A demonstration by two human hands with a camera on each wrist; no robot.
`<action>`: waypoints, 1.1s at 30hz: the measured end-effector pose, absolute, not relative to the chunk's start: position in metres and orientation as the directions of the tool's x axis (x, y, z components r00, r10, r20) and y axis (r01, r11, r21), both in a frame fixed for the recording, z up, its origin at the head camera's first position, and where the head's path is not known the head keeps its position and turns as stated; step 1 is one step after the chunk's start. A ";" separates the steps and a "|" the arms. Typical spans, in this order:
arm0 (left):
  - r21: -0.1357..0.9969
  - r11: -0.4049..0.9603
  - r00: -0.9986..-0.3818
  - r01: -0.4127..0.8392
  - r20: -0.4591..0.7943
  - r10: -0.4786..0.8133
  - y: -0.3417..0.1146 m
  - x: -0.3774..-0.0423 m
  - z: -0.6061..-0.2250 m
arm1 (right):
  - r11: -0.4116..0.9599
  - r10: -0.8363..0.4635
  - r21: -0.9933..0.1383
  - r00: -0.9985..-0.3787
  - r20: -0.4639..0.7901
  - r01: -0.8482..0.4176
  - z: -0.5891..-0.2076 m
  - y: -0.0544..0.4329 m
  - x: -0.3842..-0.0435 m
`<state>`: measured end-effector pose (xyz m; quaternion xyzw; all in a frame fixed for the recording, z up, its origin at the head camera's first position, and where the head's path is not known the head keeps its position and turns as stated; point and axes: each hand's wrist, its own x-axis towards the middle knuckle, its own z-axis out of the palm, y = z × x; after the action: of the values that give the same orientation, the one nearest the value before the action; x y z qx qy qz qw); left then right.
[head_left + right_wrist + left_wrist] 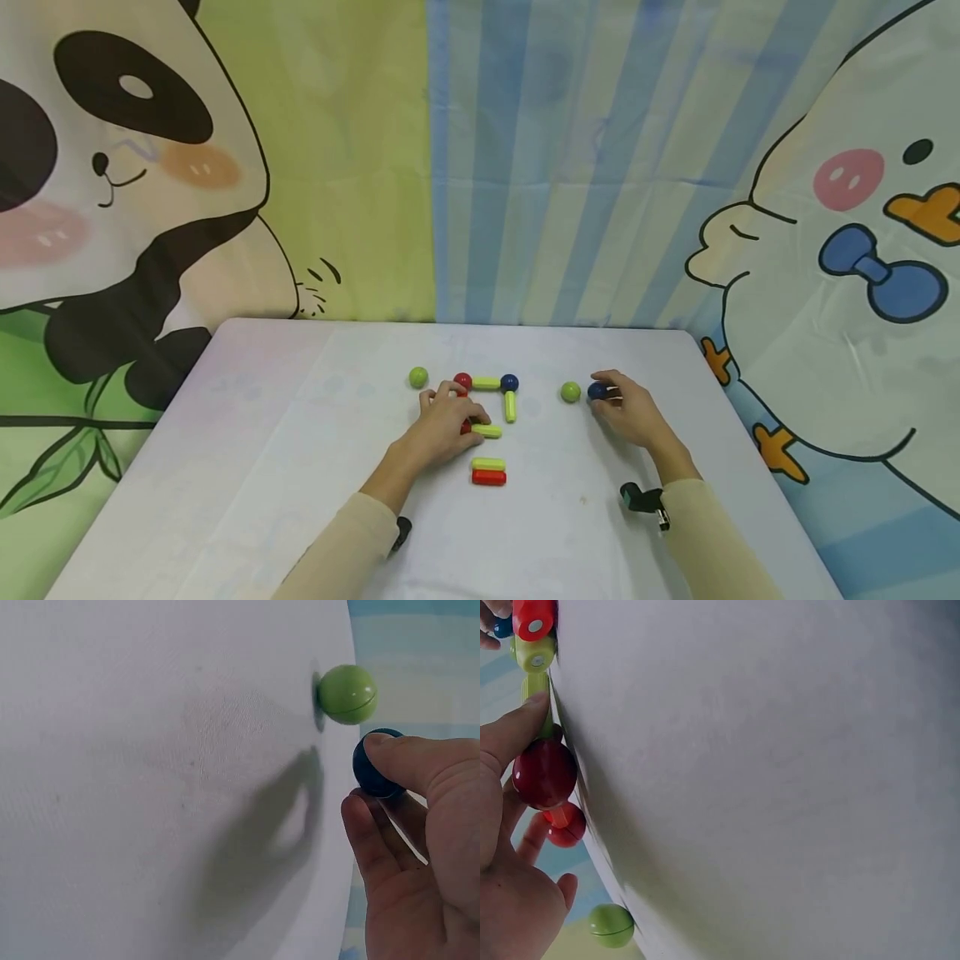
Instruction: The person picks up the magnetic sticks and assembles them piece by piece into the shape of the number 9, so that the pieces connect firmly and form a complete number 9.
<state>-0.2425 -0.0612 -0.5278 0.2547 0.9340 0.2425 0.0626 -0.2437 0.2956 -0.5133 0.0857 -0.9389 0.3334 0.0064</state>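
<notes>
On the table, red balls, a dark blue ball (509, 382) and yellow-green rods (486, 383) form an open-sided frame. My left hand (442, 423) is at its left side, partly covering a red rod and the near red ball (544, 776). In the left wrist view the thumb lies on the yellow-green rod (536, 686) beside that ball, with fingers behind. The far red ball (462, 381) is by the fingertips. To the right, my right hand (630, 412) pinches another dark blue ball (367, 771) between thumb and fingers, just above the table.
A green ball (571, 392) sits just left of the right hand. Another green ball (418, 377) lies beyond the left hand. Nearer me, a loose yellow-green rod (488, 463) and a red rod (489, 477) lie side by side. The white table (262, 467) meets a cartoon-printed curtain.
</notes>
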 end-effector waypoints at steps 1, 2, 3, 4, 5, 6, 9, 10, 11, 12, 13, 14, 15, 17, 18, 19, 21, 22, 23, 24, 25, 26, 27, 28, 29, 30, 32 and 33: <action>0.489 0.751 -0.863 0.443 0.003 0.506 -0.061 -0.242 -0.528 | 0.757 -0.165 -0.629 -0.983 0.076 -0.176 -0.512 0.295 -0.243; 0.496 0.749 -0.862 0.439 -0.001 0.506 -0.061 -0.242 -0.528 | 0.751 -0.171 -0.635 -0.982 0.081 -0.183 -0.511 0.295 -0.241; 0.502 0.747 -0.862 0.437 -0.003 0.506 -0.061 -0.243 -0.528 | 0.746 -0.179 -0.638 -0.980 0.088 -0.193 -0.510 0.294 -0.240; 0.510 0.744 -0.863 0.433 -0.004 0.505 -0.062 -0.243 -0.529 | 0.741 -0.189 -0.639 -0.977 0.097 -0.207 -0.509 0.293 -0.240; 0.517 0.741 -0.864 0.429 -0.006 0.504 -0.062 -0.243 -0.529 | 0.734 -0.202 -0.641 -0.973 0.109 -0.224 -0.508 0.292 -0.239; 0.521 0.740 -0.864 0.425 -0.009 0.503 -0.062 -0.243 -0.530 | 0.730 -0.214 -0.640 -0.969 0.120 -0.240 -0.506 0.290 -0.239; 0.537 0.734 -0.866 0.415 -0.013 0.499 -0.063 -0.243 -0.532 | 0.710 -0.242 -0.648 -0.959 0.144 -0.277 -0.502 0.285 -0.239; 0.541 0.733 -0.867 0.412 -0.014 0.498 -0.063 -0.243 -0.533 | 0.703 -0.251 -0.650 -0.956 0.152 -0.288 -0.501 0.283 -0.238; 0.544 0.732 -0.867 0.411 -0.016 0.498 -0.063 -0.243 -0.534 | 0.693 -0.255 -0.658 -0.954 0.157 -0.294 -0.500 0.281 -0.237; 0.549 0.730 -0.867 0.408 -0.017 0.497 -0.062 -0.243 -0.534 | 0.687 -0.259 -0.662 -0.952 0.160 -0.298 -0.500 0.278 -0.236; 0.555 0.728 -0.868 0.404 -0.019 0.496 -0.062 -0.243 -0.535 | 0.676 -0.261 -0.673 -0.952 0.161 -0.300 -0.499 0.276 -0.235; 0.558 0.727 -0.869 0.400 -0.021 0.494 -0.062 -0.243 -0.536 | 0.669 -0.264 -0.678 -0.950 0.165 -0.304 -0.500 0.273 -0.234; 0.563 0.726 -0.871 0.395 -0.022 0.491 -0.062 -0.242 -0.537 | 0.662 -0.266 -0.684 -0.949 0.166 -0.306 -0.501 0.270 -0.232; 0.568 0.727 -0.875 0.384 -0.026 0.483 -0.063 -0.241 -0.537 | 0.648 -0.272 -0.698 -0.949 0.162 -0.305 -0.505 0.263 -0.230; 0.570 0.728 -0.878 0.380 -0.026 0.478 -0.063 -0.240 -0.537 | 0.642 -0.274 -0.703 -0.948 0.161 -0.305 -0.508 0.260 -0.229; 0.573 0.728 -0.880 0.376 -0.027 0.475 -0.064 -0.239 -0.537 | 0.636 -0.274 -0.711 -0.949 0.157 -0.301 -0.512 0.257 -0.227; 0.578 0.725 -0.881 0.374 -0.024 0.473 -0.065 -0.238 -0.536 | 0.625 -0.278 -0.720 -0.948 0.157 -0.302 -0.516 0.251 -0.225; 0.581 0.723 -0.880 0.374 -0.022 0.474 -0.066 -0.237 -0.536 | 0.617 -0.281 -0.726 -0.947 0.158 -0.304 -0.518 0.249 -0.224; 0.584 0.720 -0.880 0.375 -0.020 0.475 -0.066 -0.237 -0.536 | 0.610 -0.285 -0.729 -0.944 0.165 -0.311 -0.519 0.246 -0.223; 0.588 0.717 -0.880 0.374 -0.020 0.475 -0.066 -0.237 -0.535 | 0.605 -0.285 -0.733 -0.944 0.166 -0.311 -0.520 0.245 -0.223; 0.592 0.714 -0.880 0.374 -0.018 0.475 -0.065 -0.237 -0.535 | 0.602 -0.287 -0.735 -0.944 0.166 -0.312 -0.520 0.243 -0.222; 0.594 0.712 -0.879 0.374 -0.016 0.476 -0.065 -0.237 -0.535 | 0.597 -0.288 -0.739 -0.943 0.166 -0.312 -0.520 0.241 -0.222; 0.597 0.710 -0.879 0.374 -0.014 0.476 -0.064 -0.238 -0.535 | 0.596 -0.286 -0.742 -0.945 0.160 -0.306 -0.520 0.239 -0.222; 0.599 0.708 -0.880 0.374 -0.012 0.475 -0.064 -0.238 -0.535 | 0.595 -0.282 -0.747 -0.947 0.150 -0.296 -0.520 0.237 -0.222; 0.600 0.707 -0.880 0.373 -0.011 0.474 -0.063 -0.238 -0.535 | 0.594 -0.277 -0.754 -0.951 0.137 -0.281 -0.520 0.235 -0.222; 0.603 0.705 -0.880 0.373 -0.009 0.474 -0.063 -0.238 -0.535 | 0.592 -0.270 -0.762 -0.956 0.119 -0.262 -0.520 0.232 -0.221; 0.604 0.704 -0.881 0.374 -0.007 0.474 -0.062 -0.239 -0.535 | 0.594 -0.263 -0.771 -0.961 0.084 -0.230 -0.520 0.227 -0.221; 0.602 0.705 -0.881 0.375 -0.006 0.473 -0.062 -0.239 -0.535 | 0.593 -0.264 -0.775 -0.962 0.069 -0.218 -0.520 0.224 -0.220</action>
<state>-0.2393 -0.0618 -0.5352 0.2305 0.9198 0.3071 0.0804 -0.2201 0.2243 -0.5200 0.1352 -0.8922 0.4301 -0.0266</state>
